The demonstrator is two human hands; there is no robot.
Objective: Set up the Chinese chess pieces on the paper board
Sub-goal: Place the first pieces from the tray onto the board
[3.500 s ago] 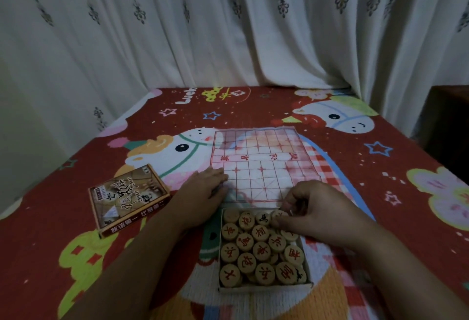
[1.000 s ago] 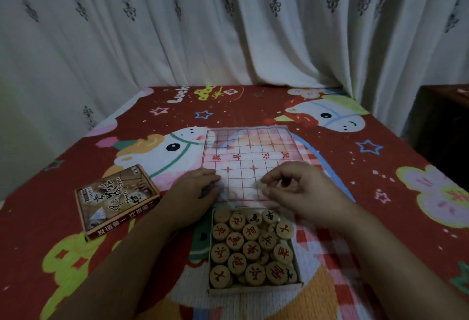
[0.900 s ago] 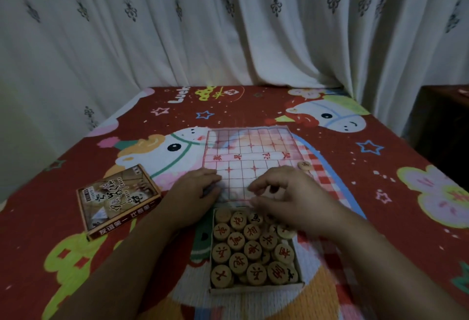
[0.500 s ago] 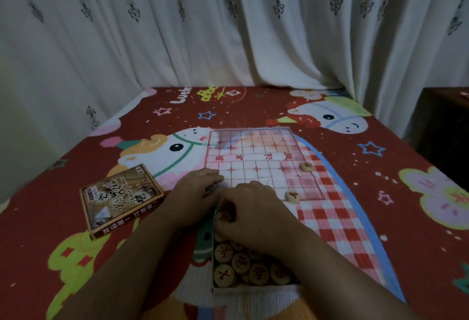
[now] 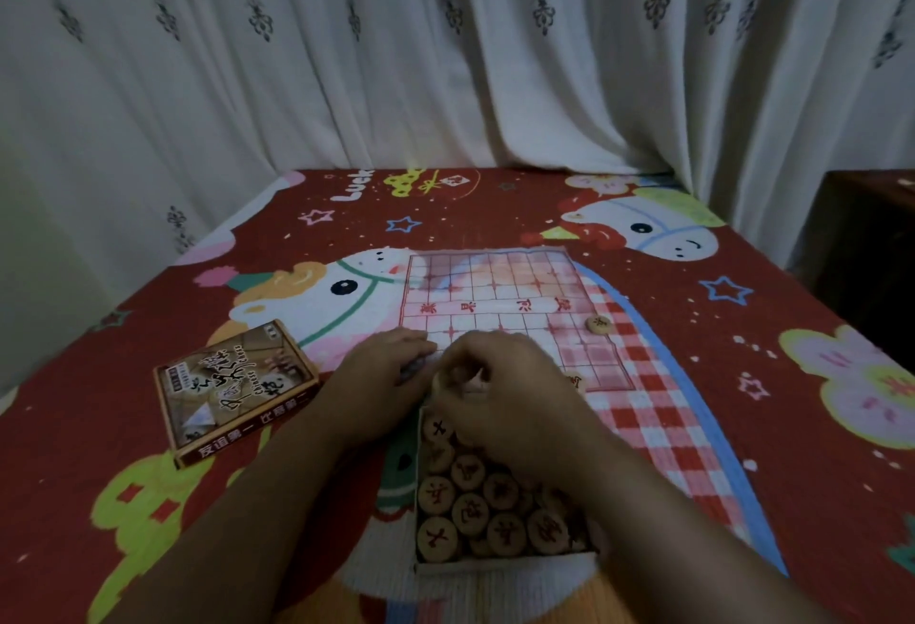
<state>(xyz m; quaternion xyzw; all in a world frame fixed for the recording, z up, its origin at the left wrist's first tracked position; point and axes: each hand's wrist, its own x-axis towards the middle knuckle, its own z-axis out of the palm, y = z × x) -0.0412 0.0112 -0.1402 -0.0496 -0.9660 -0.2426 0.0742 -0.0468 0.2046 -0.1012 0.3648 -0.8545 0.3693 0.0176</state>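
**Right hand holding a piece at the board's near-left corner**

The paper board [image 5: 505, 311] is lying on the red blanket [image 5: 742, 425], its long axis running away from the person. The tray [image 5: 500, 561] of loose pieces [image 5: 468, 509] is sitting just nearer than the board, and the box lid [image 5: 237, 390] is lying left of it. The left hand [image 5: 381, 376] is pressing flat, fingers straight, on the board's near-left corner. The right hand [image 5: 510, 400], fingers curled, is pinching the held piece [image 5: 440, 380] beside that corner, so the open grid is lying ahead and rightward. A far placed piece [image 5: 597, 324] and a near placed piece [image 5: 574, 380] are sitting on the board's right edge.

Dim, flat light is washing the scene; near corners are darkening, hands are blurring slightly, and edges are bowing outward.
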